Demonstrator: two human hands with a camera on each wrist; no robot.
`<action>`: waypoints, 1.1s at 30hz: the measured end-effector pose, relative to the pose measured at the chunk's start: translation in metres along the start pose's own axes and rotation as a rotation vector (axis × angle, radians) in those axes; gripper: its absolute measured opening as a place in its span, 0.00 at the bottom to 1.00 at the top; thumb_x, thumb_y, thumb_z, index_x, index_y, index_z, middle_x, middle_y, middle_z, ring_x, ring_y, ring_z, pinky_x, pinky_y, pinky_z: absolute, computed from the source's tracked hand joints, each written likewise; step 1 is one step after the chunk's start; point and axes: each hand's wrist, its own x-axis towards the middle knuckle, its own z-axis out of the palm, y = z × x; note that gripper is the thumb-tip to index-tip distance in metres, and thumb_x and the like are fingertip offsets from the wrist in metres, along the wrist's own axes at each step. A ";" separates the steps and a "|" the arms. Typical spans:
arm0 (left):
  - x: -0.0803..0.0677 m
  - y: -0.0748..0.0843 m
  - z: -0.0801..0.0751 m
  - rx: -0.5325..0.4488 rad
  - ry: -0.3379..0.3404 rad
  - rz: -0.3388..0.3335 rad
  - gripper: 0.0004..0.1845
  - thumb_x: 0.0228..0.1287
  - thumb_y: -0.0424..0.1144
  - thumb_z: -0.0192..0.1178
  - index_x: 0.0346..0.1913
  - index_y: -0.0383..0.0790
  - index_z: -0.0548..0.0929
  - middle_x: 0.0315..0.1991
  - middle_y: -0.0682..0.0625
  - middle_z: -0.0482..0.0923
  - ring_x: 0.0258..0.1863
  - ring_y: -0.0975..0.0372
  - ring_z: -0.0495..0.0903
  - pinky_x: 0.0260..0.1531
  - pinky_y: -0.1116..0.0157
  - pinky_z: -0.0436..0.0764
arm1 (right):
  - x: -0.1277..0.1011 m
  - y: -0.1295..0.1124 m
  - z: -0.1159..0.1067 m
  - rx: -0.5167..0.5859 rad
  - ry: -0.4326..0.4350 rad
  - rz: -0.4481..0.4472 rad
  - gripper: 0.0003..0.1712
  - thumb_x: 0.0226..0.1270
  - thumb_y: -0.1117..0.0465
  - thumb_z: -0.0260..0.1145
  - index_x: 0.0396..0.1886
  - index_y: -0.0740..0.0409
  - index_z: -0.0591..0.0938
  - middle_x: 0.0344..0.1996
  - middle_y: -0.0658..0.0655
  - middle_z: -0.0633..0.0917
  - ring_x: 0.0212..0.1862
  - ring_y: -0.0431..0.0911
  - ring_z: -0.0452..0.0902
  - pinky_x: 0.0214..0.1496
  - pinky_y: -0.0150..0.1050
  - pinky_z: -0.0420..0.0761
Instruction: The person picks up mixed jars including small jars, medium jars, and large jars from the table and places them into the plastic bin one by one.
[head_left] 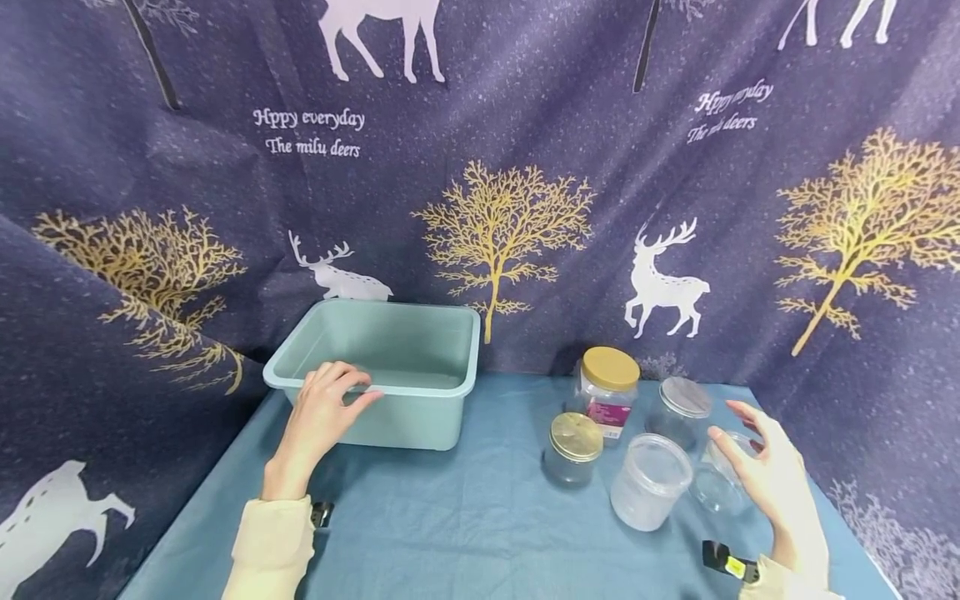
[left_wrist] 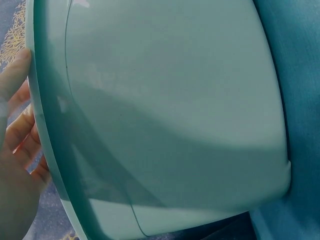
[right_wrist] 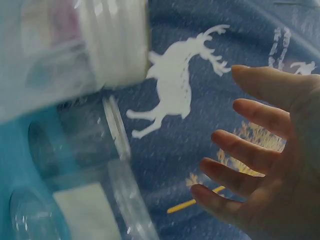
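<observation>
On the left, my left hand (head_left: 322, 408) hovers at the front rim of a pale green plastic bin (head_left: 408, 417), thumb and fingers curved and apart. In the left wrist view the fingers show past the bin's rim; whether they touch it I cannot tell. My right hand (head_left: 776, 475) is spread above a clear jar (head_left: 718, 483) at the right, holding nothing. The right wrist view shows its fingers apart, beside the jars. Left of that jar stands a cloudy translucent jar (head_left: 648, 492), with a grey-lidded jar (head_left: 685, 398) behind.
A gold-lidded jar with a purple label (head_left: 610, 412) stands toward the back, and a shorter brass-lidded jar (head_left: 575, 442) in front of it. Blue cloth (head_left: 480, 517) covers the table. A dark curtain (head_left: 525, 108) with deer and trees hangs behind.
</observation>
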 end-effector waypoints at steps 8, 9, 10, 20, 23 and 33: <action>0.002 0.000 -0.001 0.002 0.004 0.012 0.12 0.48 0.41 0.77 0.35 0.46 0.85 0.36 0.53 0.79 0.39 0.55 0.75 0.39 0.56 0.66 | -0.005 0.026 -0.009 -0.054 0.009 0.111 0.39 0.67 0.47 0.67 0.71 0.61 0.66 0.66 0.75 0.64 0.63 0.72 0.60 0.53 0.68 0.63; 0.003 0.001 -0.002 -0.001 0.004 0.012 0.12 0.49 0.41 0.77 0.35 0.46 0.85 0.36 0.52 0.79 0.39 0.55 0.75 0.39 0.56 0.66 | -0.006 0.029 -0.011 -0.058 -0.001 0.118 0.40 0.67 0.46 0.66 0.71 0.61 0.65 0.66 0.76 0.63 0.63 0.73 0.59 0.52 0.68 0.63; 0.004 0.001 -0.002 -0.002 0.004 0.013 0.12 0.49 0.41 0.77 0.35 0.45 0.85 0.36 0.52 0.79 0.39 0.55 0.75 0.39 0.56 0.66 | -0.006 0.033 -0.012 -0.058 -0.011 0.119 0.41 0.67 0.46 0.66 0.71 0.62 0.64 0.66 0.76 0.63 0.62 0.73 0.59 0.51 0.68 0.62; 0.003 0.005 -0.002 0.009 -0.002 0.007 0.12 0.50 0.43 0.76 0.35 0.45 0.85 0.36 0.52 0.79 0.40 0.54 0.75 0.39 0.56 0.67 | -0.013 0.069 -0.017 0.074 -0.217 0.192 0.55 0.68 0.48 0.66 0.77 0.67 0.42 0.71 0.80 0.48 0.63 0.78 0.51 0.52 0.71 0.63; 0.002 0.004 -0.002 0.010 -0.001 0.005 0.12 0.50 0.44 0.76 0.35 0.45 0.85 0.36 0.52 0.79 0.40 0.54 0.75 0.40 0.56 0.67 | -0.014 0.076 -0.013 0.150 -0.231 0.233 0.58 0.68 0.50 0.67 0.78 0.59 0.36 0.71 0.80 0.45 0.64 0.78 0.50 0.52 0.62 0.69; 0.002 0.003 -0.002 0.017 -0.011 0.000 0.12 0.51 0.44 0.76 0.35 0.46 0.84 0.37 0.52 0.79 0.40 0.54 0.75 0.41 0.55 0.67 | -0.016 0.099 0.003 0.293 -0.247 0.357 0.65 0.68 0.52 0.67 0.75 0.56 0.22 0.69 0.82 0.38 0.66 0.78 0.45 0.52 0.51 0.72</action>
